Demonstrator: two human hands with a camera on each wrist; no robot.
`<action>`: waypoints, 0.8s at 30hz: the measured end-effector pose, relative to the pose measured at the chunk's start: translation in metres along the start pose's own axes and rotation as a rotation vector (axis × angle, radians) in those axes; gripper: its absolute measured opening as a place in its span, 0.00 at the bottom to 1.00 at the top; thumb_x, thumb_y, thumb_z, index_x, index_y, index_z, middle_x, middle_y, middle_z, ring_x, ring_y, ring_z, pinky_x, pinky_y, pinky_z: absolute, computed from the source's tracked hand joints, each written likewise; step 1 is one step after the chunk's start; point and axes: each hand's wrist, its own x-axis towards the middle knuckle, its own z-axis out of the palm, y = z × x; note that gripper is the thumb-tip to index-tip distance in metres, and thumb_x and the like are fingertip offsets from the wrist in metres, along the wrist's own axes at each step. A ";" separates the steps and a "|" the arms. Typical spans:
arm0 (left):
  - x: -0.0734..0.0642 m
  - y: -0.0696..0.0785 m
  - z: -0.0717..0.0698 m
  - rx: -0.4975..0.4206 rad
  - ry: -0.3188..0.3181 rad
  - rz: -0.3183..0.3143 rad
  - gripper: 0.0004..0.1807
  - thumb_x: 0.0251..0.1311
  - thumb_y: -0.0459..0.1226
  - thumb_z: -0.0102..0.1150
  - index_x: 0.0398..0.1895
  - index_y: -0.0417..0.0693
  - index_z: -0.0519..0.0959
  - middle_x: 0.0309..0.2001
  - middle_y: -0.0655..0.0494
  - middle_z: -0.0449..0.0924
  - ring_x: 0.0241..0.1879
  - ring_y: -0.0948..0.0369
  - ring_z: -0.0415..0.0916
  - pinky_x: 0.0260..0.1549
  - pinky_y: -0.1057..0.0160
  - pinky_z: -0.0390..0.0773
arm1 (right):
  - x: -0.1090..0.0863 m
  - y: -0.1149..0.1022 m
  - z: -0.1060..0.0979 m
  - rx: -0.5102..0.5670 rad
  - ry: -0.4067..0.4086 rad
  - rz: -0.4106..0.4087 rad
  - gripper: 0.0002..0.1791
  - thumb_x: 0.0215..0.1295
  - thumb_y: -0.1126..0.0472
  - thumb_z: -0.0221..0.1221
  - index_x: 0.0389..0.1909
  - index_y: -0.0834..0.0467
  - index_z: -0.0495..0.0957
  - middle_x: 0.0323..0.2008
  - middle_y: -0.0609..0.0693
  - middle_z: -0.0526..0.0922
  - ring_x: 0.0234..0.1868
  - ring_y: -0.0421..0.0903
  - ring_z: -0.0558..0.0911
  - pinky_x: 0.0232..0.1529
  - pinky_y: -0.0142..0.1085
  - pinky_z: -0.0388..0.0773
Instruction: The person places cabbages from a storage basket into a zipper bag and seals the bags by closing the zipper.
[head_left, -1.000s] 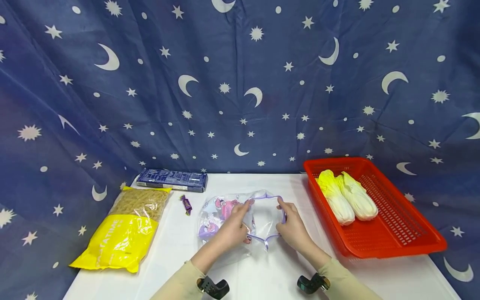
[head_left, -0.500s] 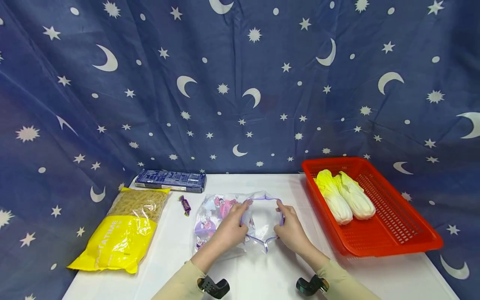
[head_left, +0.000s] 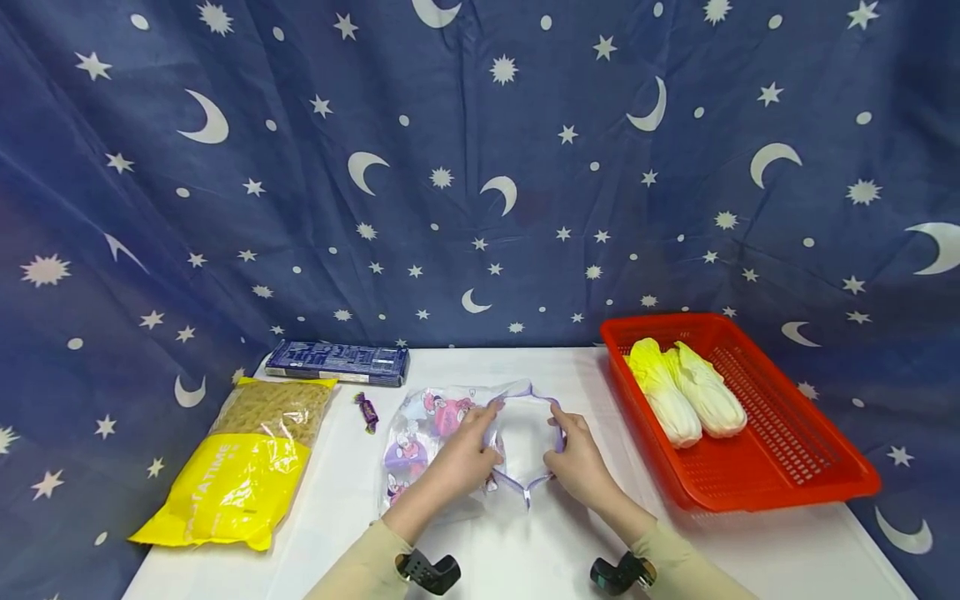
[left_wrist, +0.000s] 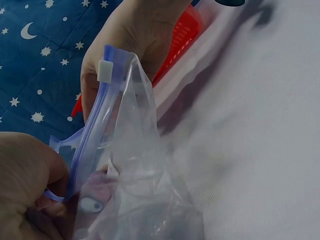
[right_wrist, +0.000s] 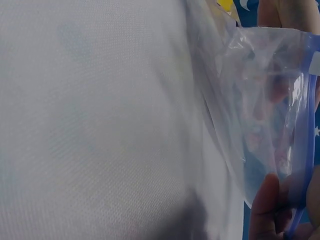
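Observation:
A clear zip bag [head_left: 408, 450] with pink and purple cartoon prints lies in the middle of the white table, its mouth spread wide toward the right. My left hand [head_left: 467, 452] pinches the purple zip edge on the mouth's left side. On the opposite side, my right hand [head_left: 579, 457] pinches the same edge between thumb and fingers. A white slider [left_wrist: 105, 71] shows on the purple zip in the left wrist view. In the right wrist view, the thumb and fingers [right_wrist: 265, 202] hold the clear plastic near the zip.
To the right stands a red basket [head_left: 780, 492] holding two napa cabbages [head_left: 708, 392]. A yellow pasta bag [head_left: 247, 467] lies at the left, with a dark blue box [head_left: 337, 362] behind it. One purple-wrapped candy [head_left: 367, 412] lies between the pasta and the zip bag.
Both hands keep their hold on the zip edge, and the bag's mouth has opened a little wider and rounder. The whole head view has shifted slightly left.

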 end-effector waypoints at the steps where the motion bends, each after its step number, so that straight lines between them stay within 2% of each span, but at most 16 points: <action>1: 0.000 -0.001 0.000 -0.022 -0.008 -0.003 0.41 0.64 0.26 0.57 0.81 0.42 0.56 0.75 0.41 0.59 0.44 0.51 0.81 0.39 0.60 0.86 | 0.001 0.000 0.000 -0.002 0.003 0.005 0.49 0.48 0.81 0.54 0.78 0.67 0.57 0.62 0.63 0.69 0.36 0.49 0.71 0.21 0.35 0.83; 4: 0.001 -0.004 0.000 -0.090 -0.032 -0.009 0.40 0.67 0.25 0.53 0.81 0.45 0.55 0.76 0.43 0.57 0.30 0.58 0.79 0.25 0.66 0.84 | 0.001 0.001 -0.002 0.001 0.013 0.007 0.48 0.48 0.80 0.54 0.77 0.68 0.58 0.61 0.64 0.70 0.36 0.49 0.71 0.21 0.34 0.82; 5: 0.001 -0.005 0.000 -0.116 -0.037 -0.004 0.40 0.67 0.25 0.51 0.82 0.46 0.55 0.76 0.43 0.57 0.27 0.60 0.78 0.24 0.66 0.84 | 0.001 0.001 -0.002 0.003 0.015 0.011 0.47 0.49 0.80 0.55 0.77 0.68 0.58 0.61 0.64 0.70 0.36 0.48 0.71 0.21 0.34 0.82; 9: 0.002 -0.008 0.000 -0.180 -0.053 0.020 0.41 0.67 0.24 0.49 0.82 0.50 0.53 0.78 0.42 0.54 0.30 0.60 0.81 0.25 0.65 0.85 | 0.000 -0.002 -0.004 0.015 0.017 0.026 0.44 0.56 0.77 0.57 0.77 0.67 0.58 0.61 0.61 0.71 0.34 0.47 0.71 0.21 0.33 0.80; 11: 0.003 -0.009 0.000 -0.206 -0.056 0.028 0.41 0.65 0.24 0.49 0.82 0.48 0.53 0.78 0.41 0.52 0.32 0.58 0.82 0.26 0.65 0.86 | -0.002 -0.008 -0.006 0.029 0.005 0.041 0.42 0.61 0.73 0.59 0.77 0.67 0.58 0.61 0.61 0.71 0.32 0.46 0.73 0.21 0.33 0.80; 15: 0.003 -0.011 -0.002 -0.250 -0.069 0.009 0.42 0.64 0.24 0.49 0.82 0.46 0.53 0.80 0.41 0.49 0.31 0.58 0.82 0.27 0.63 0.86 | -0.012 -0.024 -0.015 0.046 -0.051 0.089 0.40 0.66 0.66 0.62 0.78 0.64 0.59 0.65 0.60 0.71 0.27 0.48 0.79 0.27 0.35 0.82; 19: 0.004 -0.013 -0.004 -0.258 -0.075 -0.009 0.42 0.65 0.25 0.50 0.82 0.47 0.53 0.81 0.40 0.46 0.29 0.60 0.82 0.28 0.61 0.87 | -0.023 -0.042 -0.032 0.037 -0.135 0.117 0.42 0.67 0.59 0.65 0.79 0.57 0.59 0.69 0.58 0.69 0.33 0.51 0.84 0.38 0.38 0.84; 24: 0.005 -0.014 -0.005 -0.288 -0.081 -0.006 0.41 0.65 0.24 0.49 0.82 0.44 0.53 0.80 0.37 0.44 0.31 0.58 0.83 0.28 0.60 0.86 | -0.034 -0.065 -0.066 -0.029 -0.234 0.084 0.40 0.67 0.55 0.64 0.79 0.52 0.61 0.72 0.56 0.66 0.44 0.50 0.84 0.49 0.47 0.84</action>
